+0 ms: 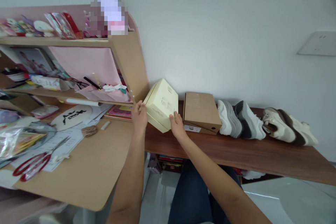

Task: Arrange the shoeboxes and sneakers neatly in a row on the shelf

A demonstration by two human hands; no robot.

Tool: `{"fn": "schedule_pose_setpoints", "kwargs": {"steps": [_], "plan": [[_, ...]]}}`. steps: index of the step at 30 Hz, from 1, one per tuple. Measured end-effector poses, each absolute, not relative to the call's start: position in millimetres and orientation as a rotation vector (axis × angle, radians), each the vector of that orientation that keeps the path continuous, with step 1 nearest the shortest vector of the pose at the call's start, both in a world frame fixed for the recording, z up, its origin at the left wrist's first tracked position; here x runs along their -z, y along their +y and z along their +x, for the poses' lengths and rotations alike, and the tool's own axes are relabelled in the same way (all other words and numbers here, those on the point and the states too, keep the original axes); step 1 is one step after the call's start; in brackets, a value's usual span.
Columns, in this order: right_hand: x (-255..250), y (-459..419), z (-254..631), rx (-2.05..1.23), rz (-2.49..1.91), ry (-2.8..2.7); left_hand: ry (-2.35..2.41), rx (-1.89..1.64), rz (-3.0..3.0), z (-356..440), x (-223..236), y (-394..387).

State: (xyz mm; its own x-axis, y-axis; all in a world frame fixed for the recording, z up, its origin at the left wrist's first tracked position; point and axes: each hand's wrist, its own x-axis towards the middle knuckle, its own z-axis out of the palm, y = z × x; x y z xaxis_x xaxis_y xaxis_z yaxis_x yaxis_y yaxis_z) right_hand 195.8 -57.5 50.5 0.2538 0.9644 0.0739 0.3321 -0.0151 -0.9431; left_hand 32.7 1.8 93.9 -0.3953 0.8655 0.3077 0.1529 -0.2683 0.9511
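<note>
A pale yellow box (163, 103) is held tilted between my two hands, above the left end of the dark wooden shelf (178, 146). My left hand (140, 116) grips its left side, and my right hand (178, 124) is closed on its lower right edge. Just right of it sits a brown cardboard shoebox (201, 109), its lid on slightly askew. Further along the shelf stand a pair of white and grey sneakers (231, 120) and a pair of cream and brown shoes (282, 126).
On the left is a desk (105, 168) holding red-handled scissors (39, 162), papers and plastic bags. Its upright side panel (131, 63) rises close to the yellow box. A wall socket (318, 43) is at the right. Beneath the shelf are more stored items.
</note>
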Motion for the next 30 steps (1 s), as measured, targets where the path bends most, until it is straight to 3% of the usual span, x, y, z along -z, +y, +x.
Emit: {"fn": "schedule_pose_setpoints", "kwargs": {"steps": [9, 19, 25, 30], "plan": [[-36, -53, 196, -0.923, -1.534, -1.288, 1.520, -1.701, 1.349, 54, -89, -17], [-86, -29, 214, -0.762, -1.480, -1.374, 1.396, -1.645, 1.337, 73, -80, -27], [-81, -25, 218, -0.705, -1.445, -1.420, 1.123, -1.636, 1.077, 65, -65, -14], [-79, -33, 224, -0.754, -1.414, -1.355, 1.171, -1.458, 0.902, 56, -42, -1]]}}
